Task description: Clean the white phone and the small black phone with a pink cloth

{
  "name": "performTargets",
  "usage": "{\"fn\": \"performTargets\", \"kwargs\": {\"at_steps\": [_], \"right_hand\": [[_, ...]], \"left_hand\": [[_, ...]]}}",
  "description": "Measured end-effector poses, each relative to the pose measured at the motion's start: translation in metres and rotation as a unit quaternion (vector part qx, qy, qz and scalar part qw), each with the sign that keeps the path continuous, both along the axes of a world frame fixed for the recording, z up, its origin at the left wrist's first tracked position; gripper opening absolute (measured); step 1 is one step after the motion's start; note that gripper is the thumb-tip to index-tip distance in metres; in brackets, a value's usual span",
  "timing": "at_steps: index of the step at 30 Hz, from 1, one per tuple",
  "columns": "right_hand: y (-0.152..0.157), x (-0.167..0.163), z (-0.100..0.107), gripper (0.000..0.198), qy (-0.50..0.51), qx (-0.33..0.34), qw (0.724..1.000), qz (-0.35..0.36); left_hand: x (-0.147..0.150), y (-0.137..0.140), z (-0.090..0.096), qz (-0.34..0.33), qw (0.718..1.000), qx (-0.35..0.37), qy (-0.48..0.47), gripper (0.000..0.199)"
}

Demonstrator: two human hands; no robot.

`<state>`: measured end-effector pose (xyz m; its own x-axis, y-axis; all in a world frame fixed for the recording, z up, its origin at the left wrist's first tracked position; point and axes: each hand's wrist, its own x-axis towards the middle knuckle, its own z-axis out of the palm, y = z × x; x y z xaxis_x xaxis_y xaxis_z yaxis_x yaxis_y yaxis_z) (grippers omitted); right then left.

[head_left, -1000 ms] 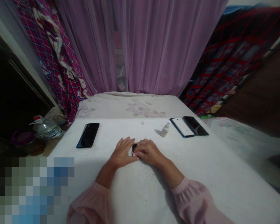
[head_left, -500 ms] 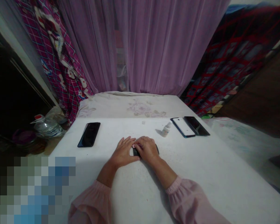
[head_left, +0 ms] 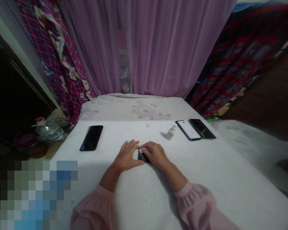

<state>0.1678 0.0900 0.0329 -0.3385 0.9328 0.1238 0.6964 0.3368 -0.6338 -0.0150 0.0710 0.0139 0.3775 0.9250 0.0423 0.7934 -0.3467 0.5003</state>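
Note:
A black phone (head_left: 144, 157) lies flat on the white-covered table between my hands, its right part hidden under my right hand. My left hand (head_left: 127, 157) braces its left end, thumb at the near edge and forefinger at the far edge, the other fingers stretched out. My right hand (head_left: 157, 154) is closed on a small pink and purple thing (head_left: 144, 150), pressed to the phone's top face near its left end. Whether that thing is cloth cannot be made out. A small white spray bottle (head_left: 171, 132) stands beyond my right hand.
Another black phone (head_left: 91, 138) lies at the left. At the right are a white phone (head_left: 189, 130) on a dark one and a black phone (head_left: 202, 129). A small pale square (head_left: 147, 125) lies farther back. Purple curtains (head_left: 168, 48) hang behind the table (head_left: 206, 185).
My right hand has shifted slightly right, uncovering more of the phone's left end and the pink thing. My left hand stays in nearly the same place.

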Motion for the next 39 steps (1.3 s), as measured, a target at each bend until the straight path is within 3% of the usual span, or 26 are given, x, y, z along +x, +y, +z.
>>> {"fn": "performTargets", "kwargs": {"at_steps": [4,9,17,25,29,32,37,39], "right_hand": [[0.001,-0.007,0.0,0.016,-0.035,0.006,0.999,-0.033],[0.002,-0.005,0.0,0.016,-0.028,-0.005,0.999,-0.018],[0.002,0.01,0.002,0.006,0.054,-0.039,0.992,0.11],[0.003,0.002,-0.001,0.013,0.018,-0.019,1.0,0.01],[0.003,-0.001,-0.001,0.015,-0.002,-0.004,1.0,-0.004],[0.002,0.004,0.002,0.013,0.017,-0.002,0.999,0.029],[-0.004,0.022,0.005,0.008,0.063,0.028,0.986,0.153],[-0.005,0.028,0.002,0.006,0.049,0.048,0.985,0.159]], "left_hand": [[0.001,-0.001,0.002,0.0,1.0,-0.001,0.0,0.06],[0.002,-0.001,0.003,0.002,1.0,0.002,0.001,0.061],[0.0,0.0,-0.002,-0.003,1.0,0.019,-0.005,0.059],[0.002,-0.002,0.001,0.001,1.0,0.004,0.004,0.061],[0.002,-0.002,0.001,-0.001,1.0,0.008,-0.002,0.061],[0.002,-0.002,0.001,-0.001,1.0,0.004,0.002,0.063],[0.003,-0.003,0.003,-0.001,1.0,0.009,0.002,0.061],[0.003,-0.004,0.004,0.001,1.0,0.009,0.003,0.059]]}}
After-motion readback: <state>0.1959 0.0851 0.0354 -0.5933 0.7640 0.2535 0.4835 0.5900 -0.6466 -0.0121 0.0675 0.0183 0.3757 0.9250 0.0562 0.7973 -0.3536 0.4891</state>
